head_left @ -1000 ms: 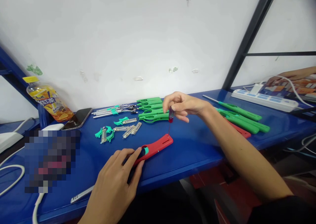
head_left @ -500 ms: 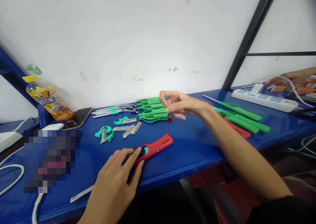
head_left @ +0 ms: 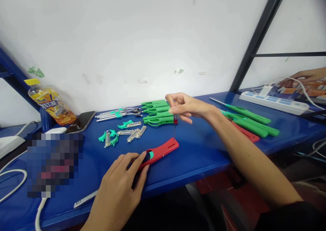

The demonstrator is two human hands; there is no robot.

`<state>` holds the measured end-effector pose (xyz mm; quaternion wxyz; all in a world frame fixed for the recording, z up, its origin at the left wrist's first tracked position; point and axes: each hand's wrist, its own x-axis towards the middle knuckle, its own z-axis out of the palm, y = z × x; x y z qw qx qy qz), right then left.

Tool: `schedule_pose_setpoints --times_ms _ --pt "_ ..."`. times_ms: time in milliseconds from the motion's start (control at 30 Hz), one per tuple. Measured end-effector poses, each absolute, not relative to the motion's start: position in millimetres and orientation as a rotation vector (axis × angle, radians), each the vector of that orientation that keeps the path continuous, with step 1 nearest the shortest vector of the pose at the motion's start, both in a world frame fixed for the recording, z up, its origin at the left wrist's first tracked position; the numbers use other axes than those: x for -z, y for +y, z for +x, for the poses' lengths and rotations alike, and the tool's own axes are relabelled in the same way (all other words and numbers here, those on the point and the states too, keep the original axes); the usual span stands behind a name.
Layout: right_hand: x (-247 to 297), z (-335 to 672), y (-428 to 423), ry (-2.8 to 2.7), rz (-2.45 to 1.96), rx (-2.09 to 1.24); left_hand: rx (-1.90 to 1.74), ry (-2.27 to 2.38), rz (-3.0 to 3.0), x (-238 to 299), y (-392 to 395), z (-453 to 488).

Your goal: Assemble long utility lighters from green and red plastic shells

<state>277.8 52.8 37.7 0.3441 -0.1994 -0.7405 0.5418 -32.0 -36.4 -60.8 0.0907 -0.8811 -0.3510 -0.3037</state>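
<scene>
My left hand (head_left: 122, 183) grips a red long-necked lighter (head_left: 165, 150) lying on the blue table, its fingers wrapped around the trigger opening. The lighter's metal tube (head_left: 85, 199) sticks out to the left from under that hand. Above the lighter's far right end, my right hand (head_left: 182, 108) pinches a small screwdriver (head_left: 175, 119) with a clear and red handle. The screwdriver stands upright, its thin shaft pointing down at the hole in the lighter's end. Behind my right hand lie several green lighter shells (head_left: 158, 117).
Clear fuel tanks with teal triggers (head_left: 109, 138) and metal tubes with wires (head_left: 118, 113) lie left of the shells. Green lighters (head_left: 249, 114) and a power strip (head_left: 273, 102) are at the right. A bottle (head_left: 52, 103) and phone (head_left: 81, 121) stand left. Another person's hand (head_left: 308, 75) shows far right.
Both hands keep nearly the same place, with the screwdriver still upright over the red lighter's end. The whole view has shifted very slightly.
</scene>
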Motion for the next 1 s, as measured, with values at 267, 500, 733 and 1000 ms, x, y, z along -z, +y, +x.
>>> schedule_pose_setpoints --times_ms 267,500,733,1000 --pt "-36 281 55 -2.008 -0.459 -1.444 0.896 -1.052 -2.625 62 -37 -33" --pt "-39 270 51 -1.892 -0.606 -1.302 0.898 -1.03 -2.631 62 -37 -33" --pt "-41 278 48 -1.958 -0.539 -1.446 0.9 -1.032 -2.626 62 -37 -33" --pt "-39 280 51 -2.089 -0.507 -1.494 0.905 -1.026 -2.618 62 -37 -34"
